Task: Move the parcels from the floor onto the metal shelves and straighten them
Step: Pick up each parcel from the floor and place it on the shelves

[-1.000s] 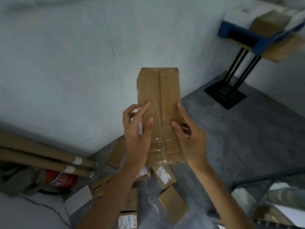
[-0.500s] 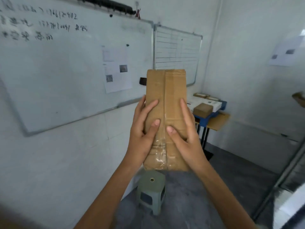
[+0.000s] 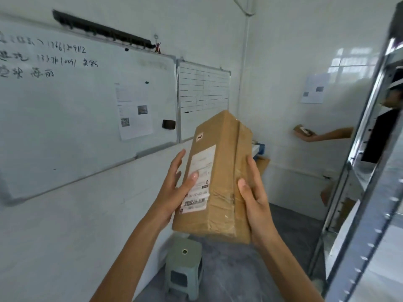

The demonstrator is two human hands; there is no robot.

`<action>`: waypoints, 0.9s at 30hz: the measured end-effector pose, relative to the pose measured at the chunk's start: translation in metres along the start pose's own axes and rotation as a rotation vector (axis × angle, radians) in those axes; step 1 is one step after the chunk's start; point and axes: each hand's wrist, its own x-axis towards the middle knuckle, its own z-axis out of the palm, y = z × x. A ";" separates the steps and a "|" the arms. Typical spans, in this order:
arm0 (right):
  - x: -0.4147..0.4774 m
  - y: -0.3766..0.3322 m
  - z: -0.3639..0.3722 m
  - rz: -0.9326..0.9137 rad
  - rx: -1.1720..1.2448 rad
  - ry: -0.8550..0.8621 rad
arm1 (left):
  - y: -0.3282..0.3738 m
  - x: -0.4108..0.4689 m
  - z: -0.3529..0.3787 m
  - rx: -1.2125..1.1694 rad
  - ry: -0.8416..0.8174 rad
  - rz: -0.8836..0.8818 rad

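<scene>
A long brown cardboard parcel (image 3: 222, 171) with a white shipping label on its left face is held up at chest height, tilted to the right. My left hand (image 3: 176, 188) presses flat against the labelled side, thumb on the label. Gripping the taped right edge from below is my right hand (image 3: 254, 197). The metal shelves (image 3: 368, 175) stand at the right edge of the view, their grey upright running diagonally from top to bottom.
A small green plastic stool (image 3: 185, 264) stands on the grey floor below the parcel. Two whiteboards (image 3: 87, 101) hang on the left wall. Behind the shelves another person's arm holds a small parcel (image 3: 304, 131). A blue table with boxes is mostly hidden behind my parcel.
My view has swung up from the floor and turned right toward the shelves. The parcel has rotated so its labelled side now faces me, and my hands have shifted to its sides.
</scene>
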 end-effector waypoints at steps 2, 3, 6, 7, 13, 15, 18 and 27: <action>-0.006 0.000 0.000 -0.019 -0.111 0.003 | 0.001 -0.005 0.000 -0.141 -0.068 -0.052; -0.007 0.000 0.000 -0.046 -0.196 -0.003 | 0.001 -0.008 0.002 -0.175 -0.076 -0.037; -0.010 0.000 -0.001 -0.052 -0.419 -0.014 | -0.001 -0.015 0.013 -0.154 -0.049 0.025; -0.011 0.000 -0.001 -0.026 -0.450 -0.018 | -0.001 -0.018 0.018 -0.127 -0.047 0.059; -0.027 -0.007 -0.001 -0.102 -0.276 -0.078 | -0.010 -0.025 0.037 -0.002 -0.086 0.197; -0.033 -0.012 -0.002 -0.105 -0.254 -0.050 | -0.010 -0.026 0.043 0.035 -0.081 0.231; -0.041 -0.017 -0.006 -0.167 -0.362 0.027 | -0.011 -0.031 0.055 0.059 -0.065 0.273; -0.082 -0.037 -0.050 -0.243 -0.771 0.234 | -0.011 -0.050 0.121 0.079 -0.172 0.438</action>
